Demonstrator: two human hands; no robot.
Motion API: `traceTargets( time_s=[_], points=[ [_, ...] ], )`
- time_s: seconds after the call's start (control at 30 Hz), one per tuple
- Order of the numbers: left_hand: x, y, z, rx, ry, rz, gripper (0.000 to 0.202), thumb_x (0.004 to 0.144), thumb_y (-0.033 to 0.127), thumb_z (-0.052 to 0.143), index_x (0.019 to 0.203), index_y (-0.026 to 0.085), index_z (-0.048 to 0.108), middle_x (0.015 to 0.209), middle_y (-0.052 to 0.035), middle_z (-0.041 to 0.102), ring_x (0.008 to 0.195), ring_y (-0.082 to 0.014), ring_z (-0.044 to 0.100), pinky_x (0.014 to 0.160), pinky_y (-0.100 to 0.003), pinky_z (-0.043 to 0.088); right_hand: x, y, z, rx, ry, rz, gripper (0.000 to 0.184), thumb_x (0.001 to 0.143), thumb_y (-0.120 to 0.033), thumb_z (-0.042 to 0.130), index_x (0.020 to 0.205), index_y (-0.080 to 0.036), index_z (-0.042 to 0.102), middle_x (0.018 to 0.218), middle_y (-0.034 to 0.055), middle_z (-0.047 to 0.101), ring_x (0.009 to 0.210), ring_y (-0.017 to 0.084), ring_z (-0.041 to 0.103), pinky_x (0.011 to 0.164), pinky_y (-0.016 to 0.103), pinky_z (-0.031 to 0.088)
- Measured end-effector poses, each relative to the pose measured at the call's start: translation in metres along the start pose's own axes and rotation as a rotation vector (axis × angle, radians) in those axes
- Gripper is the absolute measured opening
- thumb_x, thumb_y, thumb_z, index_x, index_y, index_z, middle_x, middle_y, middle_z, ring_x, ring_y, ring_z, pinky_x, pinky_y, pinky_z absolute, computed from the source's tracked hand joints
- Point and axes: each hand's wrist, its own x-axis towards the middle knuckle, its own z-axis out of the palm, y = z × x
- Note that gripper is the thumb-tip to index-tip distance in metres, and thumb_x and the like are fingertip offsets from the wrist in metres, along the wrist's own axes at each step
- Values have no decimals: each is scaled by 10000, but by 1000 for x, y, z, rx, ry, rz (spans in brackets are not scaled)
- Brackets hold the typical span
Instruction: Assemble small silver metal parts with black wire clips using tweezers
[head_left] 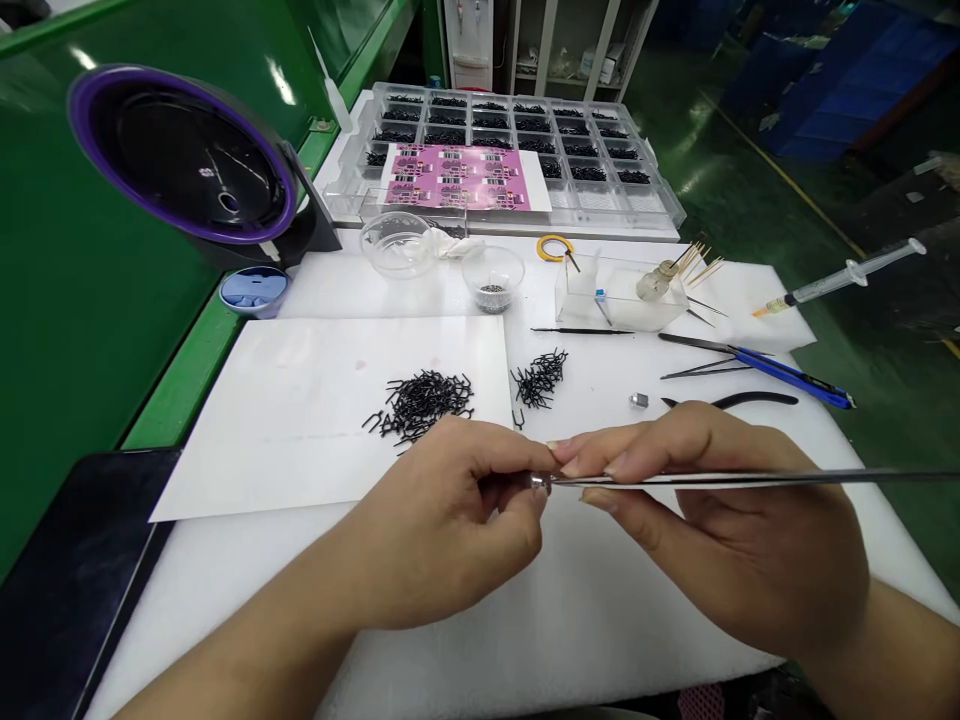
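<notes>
My right hand (720,530) pinches a long, thin flat piece (832,478) seen edge-on, with fingers above and thumb below. It looks grey on top and whitish underneath; its exact kind cannot be made out. At its left end my left hand (450,510) is closed, thumb and forefinger around a small shiny metal piece (538,482), mostly hidden by the fingers. The fingertips of both hands almost meet there. Just beyond the left hand, a pile of small black forked pieces (427,402) lies on a white sheet (300,400), with a smaller pile (540,380) beside it.
A small metal block (638,400), black-handled pliers (750,398), a blue cutter knife (795,378) and a syringe (847,275) lie right. Farther back stand clear cups (493,270), a clear tray (622,310) and a compartment box (600,205). A purple-rimmed round device (187,160) stands left.
</notes>
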Motion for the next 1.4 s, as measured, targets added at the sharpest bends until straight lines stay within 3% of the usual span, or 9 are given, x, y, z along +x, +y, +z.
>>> traceTargets(
  time_s=[0.63,1.0,1.27,1.4],
  points=[
    [0,-1,1,18,-1,-27,226,845,83,472,821,168,680,639,33,478,599,-106,397,554,-259,307,-2,4,-1,-43,-57,15,202,888,-116,672,1022,-229,572,1079,-6,713,1024,152,687,931,276,583],
    [0,-3,0,24,-10,-29,174,871,120,463,709,176,495,673,37,526,612,-98,421,568,-245,329,-3,4,0,-60,-61,28,208,888,-129,679,1031,-233,569,1099,-19,708,1033,133,683,941,241,567],
    [-1,-2,-1,13,-15,-25,171,878,125,464,784,164,601,700,22,576,632,-108,463,594,-239,356,-3,4,-2,-61,-75,34,226,890,-124,671,1047,-240,557,1127,-28,699,1041,127,676,949,242,560],
    [2,-2,-1,-40,-35,-65,226,898,140,449,842,158,667,756,5,634,707,-133,552,661,-237,410,-2,5,-1,-125,-68,-36,225,882,-110,673,1041,-235,573,1102,-33,701,1019,121,677,932,240,562]
  ],
)
